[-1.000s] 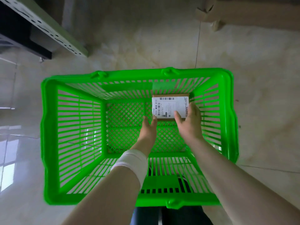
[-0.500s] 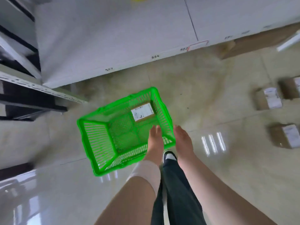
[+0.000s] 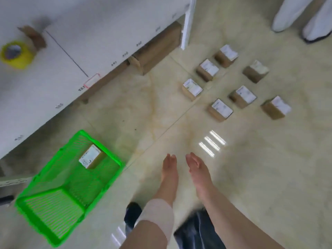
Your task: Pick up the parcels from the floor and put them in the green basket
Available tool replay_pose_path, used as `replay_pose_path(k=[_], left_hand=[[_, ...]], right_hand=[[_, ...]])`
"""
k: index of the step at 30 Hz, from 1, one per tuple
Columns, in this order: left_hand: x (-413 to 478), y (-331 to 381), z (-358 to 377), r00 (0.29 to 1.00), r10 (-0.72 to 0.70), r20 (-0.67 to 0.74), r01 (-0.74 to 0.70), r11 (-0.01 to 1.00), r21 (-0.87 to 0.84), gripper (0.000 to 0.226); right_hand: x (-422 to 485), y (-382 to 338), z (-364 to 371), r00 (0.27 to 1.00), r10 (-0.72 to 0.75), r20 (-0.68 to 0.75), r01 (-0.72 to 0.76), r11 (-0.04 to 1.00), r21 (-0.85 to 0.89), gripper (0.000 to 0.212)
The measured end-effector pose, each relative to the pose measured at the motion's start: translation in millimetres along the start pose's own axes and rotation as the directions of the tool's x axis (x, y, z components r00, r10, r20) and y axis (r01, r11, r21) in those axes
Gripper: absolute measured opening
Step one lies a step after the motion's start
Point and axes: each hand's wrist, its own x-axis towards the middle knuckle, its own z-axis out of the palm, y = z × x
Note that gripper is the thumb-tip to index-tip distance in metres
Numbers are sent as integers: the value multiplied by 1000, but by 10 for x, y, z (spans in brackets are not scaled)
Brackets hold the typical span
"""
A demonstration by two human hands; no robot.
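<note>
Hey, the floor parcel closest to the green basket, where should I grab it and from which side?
Take the parcel by its two opposite brown side walls, coming down from above. It lies flat, label up, with bare floor all round it, so both sides look reachable. The left hand and right hand are open and empty.

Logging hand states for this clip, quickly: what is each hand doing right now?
Left hand: open, holding nothing.
Right hand: open, holding nothing.
</note>
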Motion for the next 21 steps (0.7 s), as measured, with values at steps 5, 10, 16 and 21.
replay_pose_path(k=[5, 10, 16, 21], left_hand=[[-184, 243, 1454, 995, 48, 89, -52, 998, 40, 54], [-249, 674, 2686, 975, 100, 200, -116, 991, 66, 55], [-25, 1284, 3856, 967, 79, 243, -108, 988, 109, 54], [299, 1526, 4741, 963, 95, 253, -151, 966, 210, 53]], right_hand=[[287, -396, -1560, 992, -67, -102, 71, 997, 32, 53], [540, -781, -2679, 978, -58, -201, 76, 994, 81, 53], [1112, -1527, -3575, 975, -59, -216, 79, 993, 83, 53], [1602, -1936, -4335, 960, -65, -273, 102, 987, 122, 52]])
